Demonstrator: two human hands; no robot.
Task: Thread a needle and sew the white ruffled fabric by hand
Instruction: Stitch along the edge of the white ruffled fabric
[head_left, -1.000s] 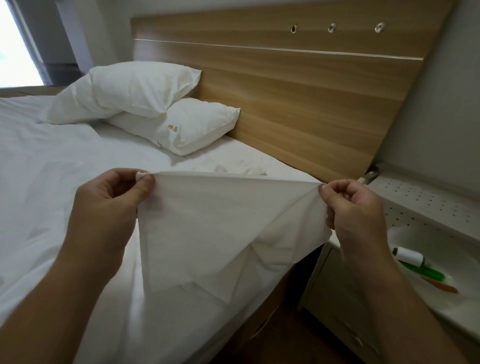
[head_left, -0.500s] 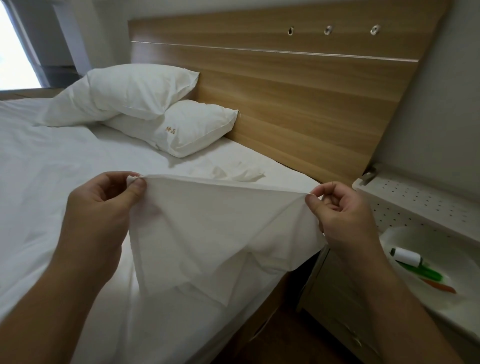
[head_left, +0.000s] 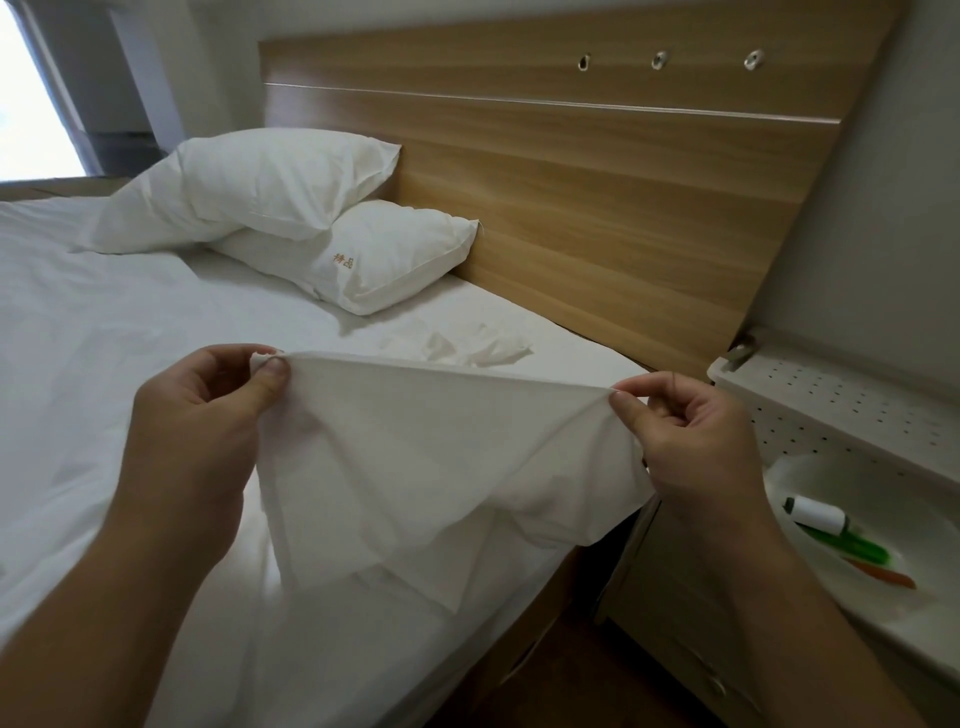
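Right hand (head_left: 696, 447) shifted inward; fabric (head_left: 441, 457) pinched between hands.

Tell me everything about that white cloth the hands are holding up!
The white cloth looks thin, soft and plain, like cotton. The left hand pinches one end of its top edge and the right hand pinches the other, pulling that edge fairly straight. The rest hangs loosely in folds, its lower corners drooping over the bed, near the edge.
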